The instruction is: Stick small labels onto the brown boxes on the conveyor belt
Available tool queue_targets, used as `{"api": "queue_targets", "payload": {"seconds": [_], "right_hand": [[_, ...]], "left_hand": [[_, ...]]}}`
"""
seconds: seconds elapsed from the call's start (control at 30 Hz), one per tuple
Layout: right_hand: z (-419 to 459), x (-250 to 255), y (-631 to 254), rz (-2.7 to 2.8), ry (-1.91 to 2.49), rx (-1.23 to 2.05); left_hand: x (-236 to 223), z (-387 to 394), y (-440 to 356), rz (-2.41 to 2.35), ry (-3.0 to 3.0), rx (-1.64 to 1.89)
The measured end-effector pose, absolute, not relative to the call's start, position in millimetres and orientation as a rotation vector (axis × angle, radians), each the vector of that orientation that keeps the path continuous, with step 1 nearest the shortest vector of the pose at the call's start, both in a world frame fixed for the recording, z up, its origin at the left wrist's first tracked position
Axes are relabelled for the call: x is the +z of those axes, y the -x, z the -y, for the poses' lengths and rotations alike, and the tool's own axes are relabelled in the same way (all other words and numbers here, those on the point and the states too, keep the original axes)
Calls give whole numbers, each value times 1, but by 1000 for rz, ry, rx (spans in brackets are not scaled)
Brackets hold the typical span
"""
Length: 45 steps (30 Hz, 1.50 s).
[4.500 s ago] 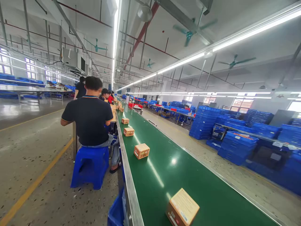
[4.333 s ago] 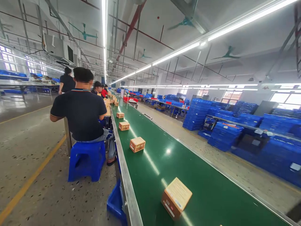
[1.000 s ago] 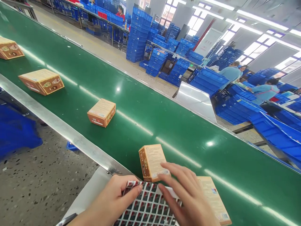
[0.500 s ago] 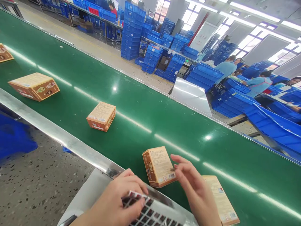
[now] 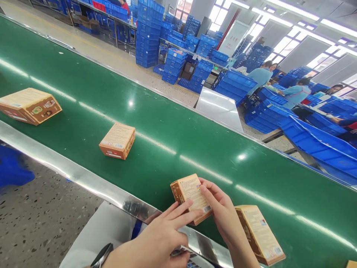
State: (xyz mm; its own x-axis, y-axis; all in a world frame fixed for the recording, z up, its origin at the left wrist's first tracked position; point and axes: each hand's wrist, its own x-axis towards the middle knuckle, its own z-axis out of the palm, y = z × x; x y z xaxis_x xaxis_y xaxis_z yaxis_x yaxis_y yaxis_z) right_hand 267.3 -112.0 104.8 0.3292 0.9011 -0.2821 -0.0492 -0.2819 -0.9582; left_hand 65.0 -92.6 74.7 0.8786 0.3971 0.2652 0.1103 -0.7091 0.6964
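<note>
With right hand (image 5: 219, 201) curled firmly around the carton (image 5: 190, 190) on the green belt (image 5: 156, 167), and with left hand (image 5: 164, 238) half open, two fingers across its top; unclear whether also gripping the gridded sheet (image 5: 193, 263). Apparently pressing and steadying; next move calls for an even hold, clear of the near metal rail (image 5: 83, 180) and neighbouring carton (image 5: 262, 227), with open belt beyond.

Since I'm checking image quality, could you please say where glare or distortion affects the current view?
Head view: ceiling lights leave streaks and two bright spots on the green belt; the metal rail glares; a blue crate at right looks stretched.
</note>
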Motion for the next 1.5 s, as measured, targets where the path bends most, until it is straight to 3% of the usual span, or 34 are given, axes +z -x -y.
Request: {"api": "queue_targets", "payload": {"seconds": [0.5,0.8,0.97,1.1,1.23,1.5], "right_hand": [[127,113,-287,811,1658,1046],[134,87,-302,897,1823,592],[139,109,-305,906,1904,346],[158,138,-287,1491,1906,12],[164,140,-252,2071,1483,-62],[152,123,-219,2234,1381,-357]], "left_hand": [[83,97,-91,-247,-2349,432],[87,102,-103,-193,-2281,390],[86,103,-94,-263,-1967,451],[96,94,-65,-678,-1661,327],[105,85,-42,-830,-1482,319],[111,83,-29,-832,-1396,388]]}}
